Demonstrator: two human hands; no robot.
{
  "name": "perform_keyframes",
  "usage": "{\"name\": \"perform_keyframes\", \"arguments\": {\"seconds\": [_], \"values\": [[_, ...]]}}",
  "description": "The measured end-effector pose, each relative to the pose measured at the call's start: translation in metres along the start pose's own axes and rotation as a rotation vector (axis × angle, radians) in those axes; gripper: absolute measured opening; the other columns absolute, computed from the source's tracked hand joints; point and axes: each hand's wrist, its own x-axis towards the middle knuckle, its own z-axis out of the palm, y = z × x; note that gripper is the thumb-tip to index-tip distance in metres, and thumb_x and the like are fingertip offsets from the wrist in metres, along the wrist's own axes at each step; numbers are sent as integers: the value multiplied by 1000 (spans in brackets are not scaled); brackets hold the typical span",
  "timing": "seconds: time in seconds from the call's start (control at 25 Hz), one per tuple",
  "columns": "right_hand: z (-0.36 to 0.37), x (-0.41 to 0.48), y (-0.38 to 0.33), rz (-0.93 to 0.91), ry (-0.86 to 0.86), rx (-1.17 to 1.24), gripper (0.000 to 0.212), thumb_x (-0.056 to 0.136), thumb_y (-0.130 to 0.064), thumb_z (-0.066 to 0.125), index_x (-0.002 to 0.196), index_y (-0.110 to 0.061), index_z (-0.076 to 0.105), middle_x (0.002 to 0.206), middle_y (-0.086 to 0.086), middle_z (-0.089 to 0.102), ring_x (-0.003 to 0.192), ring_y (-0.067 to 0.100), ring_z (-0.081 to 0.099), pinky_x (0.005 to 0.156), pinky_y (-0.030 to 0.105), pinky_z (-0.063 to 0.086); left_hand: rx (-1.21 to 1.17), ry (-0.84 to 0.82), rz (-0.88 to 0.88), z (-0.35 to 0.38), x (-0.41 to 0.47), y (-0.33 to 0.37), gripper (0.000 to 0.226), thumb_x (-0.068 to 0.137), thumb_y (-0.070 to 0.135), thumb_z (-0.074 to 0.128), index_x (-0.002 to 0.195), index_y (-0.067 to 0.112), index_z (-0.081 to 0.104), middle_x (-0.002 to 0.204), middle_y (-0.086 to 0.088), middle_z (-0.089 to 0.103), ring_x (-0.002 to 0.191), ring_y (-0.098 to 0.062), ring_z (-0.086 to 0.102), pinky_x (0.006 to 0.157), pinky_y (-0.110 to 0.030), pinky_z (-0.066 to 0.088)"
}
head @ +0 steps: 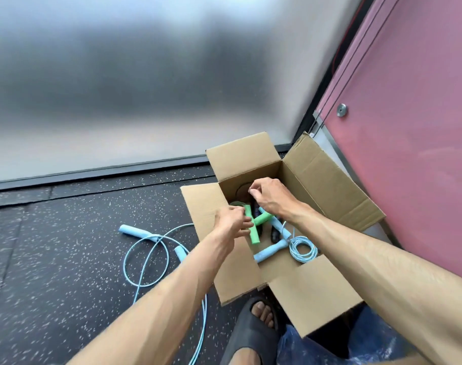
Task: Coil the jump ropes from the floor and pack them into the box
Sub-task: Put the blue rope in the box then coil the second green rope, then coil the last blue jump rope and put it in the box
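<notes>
An open cardboard box [327, 185] stands on the floor with its flaps spread. Inside it lie a green-handled jump rope [255, 231], a light blue one with its cord coiled [302, 248], and black handles [274, 234]. My right hand [270, 197] is inside the box with its fingertips pinched on a thin black cord [240, 187] that arcs against the far wall. My left hand [231, 223] hovers over the box's left edge by the green handles, fingers curled; what it holds is unclear. A second light blue jump rope [135, 231] lies uncoiled on the floor left of the box.
The floor is dark speckled rubber [66, 246]. A frosted glass wall [145, 88] stands behind and a pink wall [409, 127] close on the right. My foot in a black sandal [251, 330] is just in front of the box's near flap.
</notes>
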Motion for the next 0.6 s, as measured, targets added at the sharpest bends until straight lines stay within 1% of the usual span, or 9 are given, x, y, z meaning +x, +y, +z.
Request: {"name": "perform_keyframes", "arguments": {"seconds": [0.08, 0.12, 0.2, 0.28, 0.32, 0.4, 0.48, 0.52, 0.6], "values": [[-3, -24, -29, -58, 4, 8, 19, 93, -30, 55, 95, -21, 72, 102, 3, 74, 97, 25, 66, 84, 33, 51, 190, 54, 165, -53, -19, 2, 18, 98, 10, 45, 97, 6, 63, 82, -14, 67, 64, -23, 64, 64, -33, 55], [2, -34, -44, -85, -15, 16, 19, 94, -29, 55, 96, -21, 72, 101, 4, 73, 95, 25, 65, 81, 32, 50, 318, 95, 241, -79, -26, -1, 18, 96, 12, 46, 92, 8, 63, 80, -13, 69, 65, -24, 65, 65, -35, 56], [21, -50, -71, -135, -56, 30, 20, 95, -26, 54, 96, -18, 72, 98, 7, 73, 93, 26, 65, 78, 31, 48, 673, 180, 317, -127, -27, -15, 17, 94, 16, 48, 91, 11, 65, 87, -15, 72, 80, -30, 69, 77, -40, 58], [50, -63, -99, -175, -97, 40, 22, 97, -25, 51, 97, -16, 71, 98, 10, 73, 92, 28, 65, 77, 30, 48, 954, 239, 315, -169, -26, -37, 19, 93, 18, 48, 98, 10, 65, 100, -18, 71, 94, -36, 66, 84, -41, 53], [66, -68, -113, -184, -130, 48, 23, 98, -25, 49, 98, -14, 70, 98, 11, 72, 91, 29, 65, 77, 30, 49, 1017, 257, 296, -187, -23, -49, 21, 93, 18, 48, 101, 9, 64, 104, -20, 70, 98, -38, 64, 85, -41, 52], [105, -75, -135, -184, -213, 63, 25, 98, -21, 47, 100, -9, 69, 94, 12, 72, 85, 29, 68, 77, 38, 56, 1070, 259, 257, -215, -16, -75, 23, 93, 18, 46, 105, 9, 64, 110, -21, 68, 103, -40, 62, 87, -42, 51], [147, -78, -143, -145, -276, 49, 24, 95, -15, 49, 93, -5, 70, 87, 16, 73, 79, 30, 71, 74, 42, 59, 1115, 187, 230, -231, -6, -105, 23, 91, 14, 46, 106, 10, 63, 110, -20, 68, 102, -38, 63, 87, -41, 51], [166, -79, -142, -91, -303, 27, 23, 92, -13, 50, 92, -3, 70, 87, 19, 73, 81, 33, 71, 74, 39, 58, 1164, 133, 215, -234, -4, -119, 24, 90, 12, 47, 107, 10, 63, 110, -19, 68, 100, -38, 64, 87, -41, 52], [203, -82, -135, 40, -351, -37, 20, 90, -8, 52, 99, 0, 68, 98, 23, 70, 93, 37, 68, 75, 30, 52, 1229, 46, 201, -242, 3, -150, 25, 90, 10, 48, 111, 10, 60, 111, -17, 68, 99, -37, 64, 86, -41, 52]]}}
